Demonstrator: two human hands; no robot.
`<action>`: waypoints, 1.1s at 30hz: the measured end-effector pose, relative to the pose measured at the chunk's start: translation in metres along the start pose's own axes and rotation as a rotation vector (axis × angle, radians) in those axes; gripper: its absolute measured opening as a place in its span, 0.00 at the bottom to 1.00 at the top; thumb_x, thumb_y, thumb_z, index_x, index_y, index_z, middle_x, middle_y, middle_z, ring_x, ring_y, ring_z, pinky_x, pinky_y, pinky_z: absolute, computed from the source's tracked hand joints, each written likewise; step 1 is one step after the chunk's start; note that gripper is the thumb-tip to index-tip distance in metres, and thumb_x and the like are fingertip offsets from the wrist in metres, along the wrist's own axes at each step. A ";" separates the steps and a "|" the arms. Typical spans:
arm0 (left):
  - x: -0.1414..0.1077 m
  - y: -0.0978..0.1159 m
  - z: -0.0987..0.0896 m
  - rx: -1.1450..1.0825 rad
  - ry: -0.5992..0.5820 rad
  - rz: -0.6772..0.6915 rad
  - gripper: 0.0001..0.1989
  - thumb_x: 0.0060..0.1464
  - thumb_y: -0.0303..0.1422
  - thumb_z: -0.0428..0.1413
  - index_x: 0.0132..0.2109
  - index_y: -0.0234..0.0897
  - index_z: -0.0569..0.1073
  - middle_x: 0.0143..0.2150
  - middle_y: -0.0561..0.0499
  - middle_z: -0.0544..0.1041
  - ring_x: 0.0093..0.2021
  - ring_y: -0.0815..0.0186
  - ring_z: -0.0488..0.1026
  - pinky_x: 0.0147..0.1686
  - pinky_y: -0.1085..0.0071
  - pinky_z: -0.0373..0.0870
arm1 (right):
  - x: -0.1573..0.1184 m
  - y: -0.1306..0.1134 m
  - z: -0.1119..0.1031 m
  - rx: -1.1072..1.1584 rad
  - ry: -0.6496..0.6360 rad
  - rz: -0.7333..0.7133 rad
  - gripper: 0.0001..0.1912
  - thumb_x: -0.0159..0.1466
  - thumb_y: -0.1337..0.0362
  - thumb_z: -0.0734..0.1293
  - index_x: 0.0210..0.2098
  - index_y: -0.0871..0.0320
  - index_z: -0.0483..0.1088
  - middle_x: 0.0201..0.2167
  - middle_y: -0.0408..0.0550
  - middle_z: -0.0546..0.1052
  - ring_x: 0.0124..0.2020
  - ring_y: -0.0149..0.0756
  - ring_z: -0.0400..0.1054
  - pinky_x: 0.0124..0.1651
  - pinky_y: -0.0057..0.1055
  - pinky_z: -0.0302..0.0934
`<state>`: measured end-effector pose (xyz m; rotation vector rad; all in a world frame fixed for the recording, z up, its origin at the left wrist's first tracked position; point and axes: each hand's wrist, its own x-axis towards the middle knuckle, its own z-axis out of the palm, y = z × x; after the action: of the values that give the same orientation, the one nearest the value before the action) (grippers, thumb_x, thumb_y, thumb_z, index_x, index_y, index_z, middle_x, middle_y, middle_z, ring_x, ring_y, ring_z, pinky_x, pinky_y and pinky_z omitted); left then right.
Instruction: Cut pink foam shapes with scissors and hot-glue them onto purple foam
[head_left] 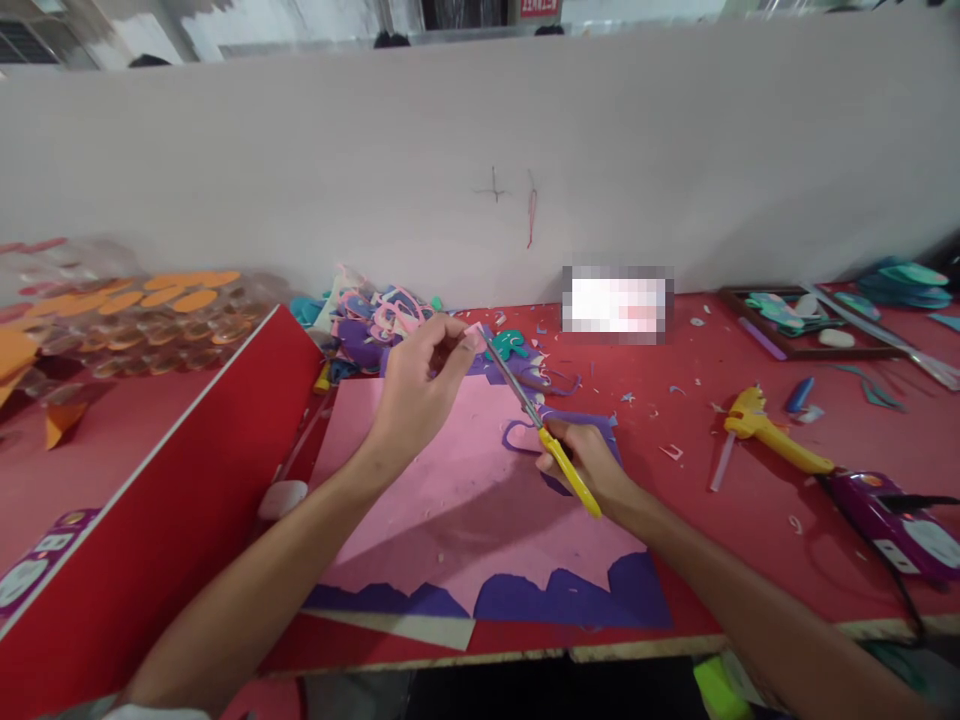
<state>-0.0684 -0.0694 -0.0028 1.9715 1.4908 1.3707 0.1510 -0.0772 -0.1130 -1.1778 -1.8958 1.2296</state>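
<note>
My left hand pinches a small pink foam piece between thumb and fingertips, above the far side of the work area. In my right hand is a pair of scissors with yellow handles, my fingers wrapped round them. The metal blades point up and left, their tips close to the pink piece; whether they touch it I cannot tell. Beneath both hands lies a large pink sheet with a jagged near edge, on top of a purple sheet. A purple-and-pink cut-out rests beside my right hand.
Behind my left hand is a heap of foam scraps. A red divider stands at left, with orange discs on clear cups beyond. On the right are a yellow glue gun, a purple power strip and a dark tray.
</note>
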 end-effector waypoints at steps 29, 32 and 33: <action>-0.006 -0.003 0.012 0.039 -0.139 -0.001 0.11 0.64 0.35 0.54 0.33 0.36 0.71 0.27 0.56 0.67 0.27 0.71 0.60 0.28 0.72 0.56 | 0.002 0.014 0.013 0.270 0.004 0.039 0.19 0.61 0.47 0.72 0.31 0.53 0.63 0.25 0.41 0.68 0.23 0.31 0.61 0.22 0.27 0.55; -0.006 -0.003 0.012 0.024 -0.145 -0.001 0.11 0.65 0.35 0.54 0.33 0.36 0.71 0.27 0.56 0.66 0.27 0.72 0.60 0.28 0.72 0.56 | 0.002 0.011 0.013 0.256 0.013 0.038 0.19 0.62 0.47 0.71 0.30 0.53 0.62 0.24 0.41 0.67 0.23 0.31 0.61 0.22 0.26 0.55; -0.006 -0.003 0.012 0.014 -0.147 -0.001 0.11 0.65 0.35 0.54 0.34 0.36 0.71 0.27 0.56 0.66 0.27 0.72 0.61 0.28 0.72 0.57 | 0.002 0.010 0.012 0.241 0.015 0.033 0.19 0.62 0.47 0.70 0.30 0.53 0.61 0.24 0.40 0.66 0.23 0.31 0.60 0.22 0.26 0.54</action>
<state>-0.0600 -0.0700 -0.0141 2.0314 1.4374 1.1894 0.1435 -0.0781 -0.1266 -1.0899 -1.6685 1.4179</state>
